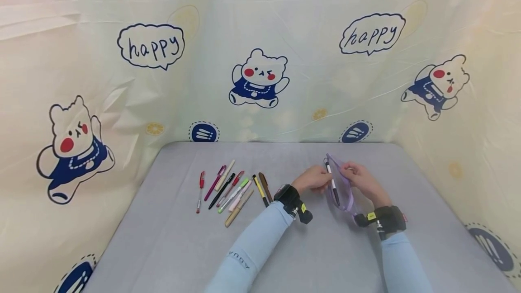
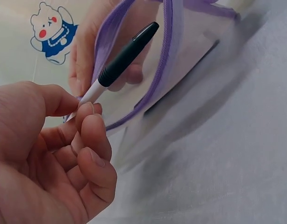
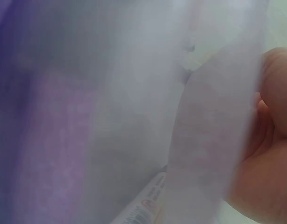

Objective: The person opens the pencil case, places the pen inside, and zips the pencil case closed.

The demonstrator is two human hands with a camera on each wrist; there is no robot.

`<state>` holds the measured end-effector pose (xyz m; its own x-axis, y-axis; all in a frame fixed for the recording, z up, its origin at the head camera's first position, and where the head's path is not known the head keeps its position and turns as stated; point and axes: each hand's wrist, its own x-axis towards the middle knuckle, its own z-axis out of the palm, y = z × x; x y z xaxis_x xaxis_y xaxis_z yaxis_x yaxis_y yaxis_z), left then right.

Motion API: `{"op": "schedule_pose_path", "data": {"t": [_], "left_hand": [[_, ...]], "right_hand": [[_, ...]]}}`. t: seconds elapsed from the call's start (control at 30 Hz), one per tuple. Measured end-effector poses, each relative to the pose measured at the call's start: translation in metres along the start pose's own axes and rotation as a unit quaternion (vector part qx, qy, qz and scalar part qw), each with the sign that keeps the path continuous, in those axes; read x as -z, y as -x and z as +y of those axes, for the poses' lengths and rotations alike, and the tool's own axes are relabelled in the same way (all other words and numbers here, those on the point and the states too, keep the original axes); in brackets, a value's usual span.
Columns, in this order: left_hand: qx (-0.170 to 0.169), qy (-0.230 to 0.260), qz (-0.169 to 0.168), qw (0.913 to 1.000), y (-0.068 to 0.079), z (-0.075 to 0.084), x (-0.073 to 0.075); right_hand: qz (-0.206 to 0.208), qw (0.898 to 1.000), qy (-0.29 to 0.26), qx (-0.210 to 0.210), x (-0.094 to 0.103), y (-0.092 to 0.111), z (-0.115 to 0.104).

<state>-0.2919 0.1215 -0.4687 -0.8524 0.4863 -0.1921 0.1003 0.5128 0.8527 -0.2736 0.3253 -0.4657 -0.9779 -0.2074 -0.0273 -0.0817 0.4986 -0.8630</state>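
- On the bench (image 1: pixel 175 252), left, loose pens (image 1: pixel 221 191) lie outside the pouch (image 2: pixel 167 42), probably remaining work.
- Right of them, my left hand (image 1: pixel 314 178) pinches a white-and-black pen (image 2: pixel 120 63), its dark end within the pouch's mouth; insertion seems begun, unfinished.
- My right hand (image 1: pixel 362 179) grips the pouch's edge.
- I can't tell whether another pen is inside.
- Far: printed curtain (image 1: pixel 309 35).
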Motion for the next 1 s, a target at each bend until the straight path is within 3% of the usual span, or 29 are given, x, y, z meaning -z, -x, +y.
{"op": "schedule_pose_path", "data": {"t": [0.2,0.67,1.0], "left_hand": [[0.005,-0.011,0.003,0.9999,-0.004,-0.001,-0.001],[-0.009,-0.021,0.003,0.9997,-0.003,0.008,0.0],[-0.009,-0.018,0.014,0.9997,-0.001,0.006,0.001]], "right_hand": [[-0.004,1.0,-0.005,0.005,0.0,0.006,-0.016],[0.001,1.0,-0.003,0.012,0.0,-0.003,0.007],[-0.005,1.0,-0.005,0.015,0.0,0.012,-0.023]]}}
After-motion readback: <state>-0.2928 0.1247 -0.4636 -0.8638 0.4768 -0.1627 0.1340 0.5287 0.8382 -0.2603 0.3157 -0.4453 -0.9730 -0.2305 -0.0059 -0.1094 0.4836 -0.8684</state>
